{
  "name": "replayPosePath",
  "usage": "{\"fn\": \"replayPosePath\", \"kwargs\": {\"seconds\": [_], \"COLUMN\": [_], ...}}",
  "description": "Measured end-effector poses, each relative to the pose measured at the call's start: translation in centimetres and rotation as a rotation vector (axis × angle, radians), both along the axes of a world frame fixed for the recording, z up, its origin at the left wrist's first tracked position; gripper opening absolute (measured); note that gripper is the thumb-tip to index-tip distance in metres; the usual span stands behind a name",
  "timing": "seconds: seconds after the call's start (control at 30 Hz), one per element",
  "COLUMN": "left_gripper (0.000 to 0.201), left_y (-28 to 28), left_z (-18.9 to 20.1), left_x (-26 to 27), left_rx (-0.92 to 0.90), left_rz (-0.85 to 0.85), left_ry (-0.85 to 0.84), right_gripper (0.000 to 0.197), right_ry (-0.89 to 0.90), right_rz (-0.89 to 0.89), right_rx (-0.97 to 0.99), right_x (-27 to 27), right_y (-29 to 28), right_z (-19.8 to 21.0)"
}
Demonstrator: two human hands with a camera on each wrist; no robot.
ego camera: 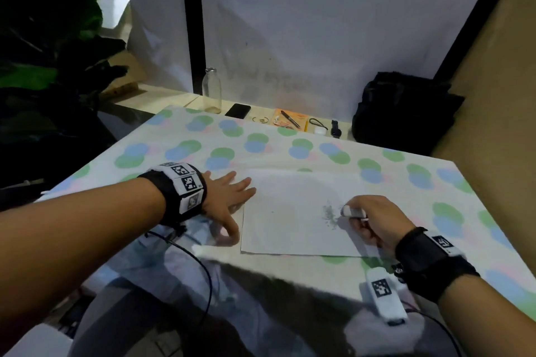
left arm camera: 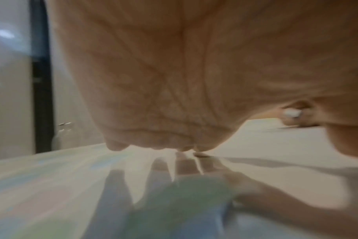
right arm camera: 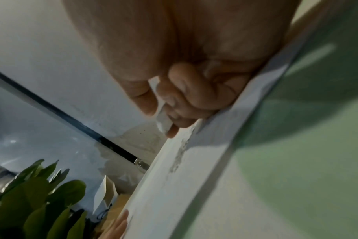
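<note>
A white sheet of paper [ego camera: 295,211] lies on the patterned tablecloth [ego camera: 203,142], with a grey smudge [ego camera: 330,216] right of its middle. My right hand [ego camera: 374,220] pinches a small white eraser [ego camera: 352,211] whose tip sits at the smudge; in the right wrist view the eraser [right arm camera: 162,119] shows between thumb and curled fingers above the paper [right arm camera: 174,194]. My left hand [ego camera: 229,197] lies flat with straight fingers spread at the paper's left edge, its fingertips [left arm camera: 182,149] touching the table.
Along the back ledge stand a glass bottle [ego camera: 212,90], a black phone [ego camera: 237,110], a pen [ego camera: 290,119] on an orange pad, a watch [ego camera: 336,128] and a black bag [ego camera: 406,107]. A leafy plant [ego camera: 43,38] fills the left. Cables hang below both wrists.
</note>
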State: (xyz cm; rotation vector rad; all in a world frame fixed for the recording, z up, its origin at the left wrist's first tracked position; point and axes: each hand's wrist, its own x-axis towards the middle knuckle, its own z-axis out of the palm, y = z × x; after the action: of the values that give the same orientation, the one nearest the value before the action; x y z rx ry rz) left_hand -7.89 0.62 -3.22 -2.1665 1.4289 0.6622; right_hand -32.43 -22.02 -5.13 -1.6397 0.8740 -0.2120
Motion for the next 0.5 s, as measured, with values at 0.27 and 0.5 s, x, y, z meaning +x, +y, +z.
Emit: {"fn": "replayPosePath", "kwargs": {"seconds": [0.27,0.5], "left_gripper": [0.139,0.117], "left_y": [-1.4,-8.3], "left_z": [-3.0,-4.7], "left_x": [-8.7,-13.9], "left_rx": [-0.157,-0.349], "left_rz": [0.096,0.054], "left_ry": [-0.031,0.149], "right_gripper": [0.034,0.044], "right_ry": [0.027,0.062], "right_rz": [-0.007,-0.034], "right_rx": [0.015,-0.036], "right_x": [0.5,1.1], "right_y": [-0.6,-0.7], "right_z": [-1.0,-0.7]}}
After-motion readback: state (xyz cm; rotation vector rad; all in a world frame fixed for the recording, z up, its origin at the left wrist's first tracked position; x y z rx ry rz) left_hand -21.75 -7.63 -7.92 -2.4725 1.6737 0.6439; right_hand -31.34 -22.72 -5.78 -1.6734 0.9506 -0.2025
